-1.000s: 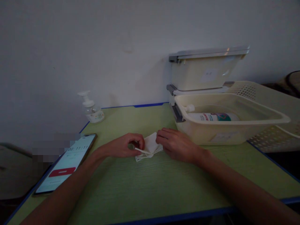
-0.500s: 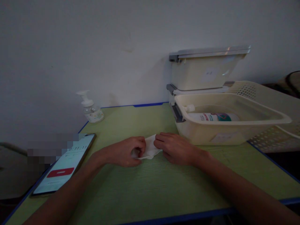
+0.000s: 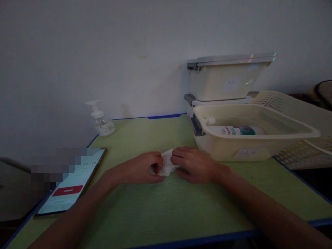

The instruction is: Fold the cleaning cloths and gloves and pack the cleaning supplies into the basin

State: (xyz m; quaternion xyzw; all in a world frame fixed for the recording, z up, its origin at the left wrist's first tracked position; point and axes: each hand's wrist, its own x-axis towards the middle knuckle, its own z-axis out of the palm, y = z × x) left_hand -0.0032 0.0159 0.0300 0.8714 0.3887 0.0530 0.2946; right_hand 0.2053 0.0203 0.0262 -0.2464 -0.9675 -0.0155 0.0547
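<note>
A small white piece of tissue or thin cloth stretches between both hands, close over the green tabletop. My left hand has its fingers curled round the left end of it. On the other side my right hand pinches the right end, its fingers bent over the edge. Part of the white piece is hidden inside the fingers, so its full shape and folds cannot be made out.
To the right stands an open cream bin with a white bottle lying in it. Lidded boxes are stacked behind, beside a perforated basket. A clear pump bottle stands back left; a lit phone lies near my left forearm.
The fingers of my left hand have shifted slightly right along the white piece, and the gap between my hands is a little narrower. My right hand stays nearly in place.
</note>
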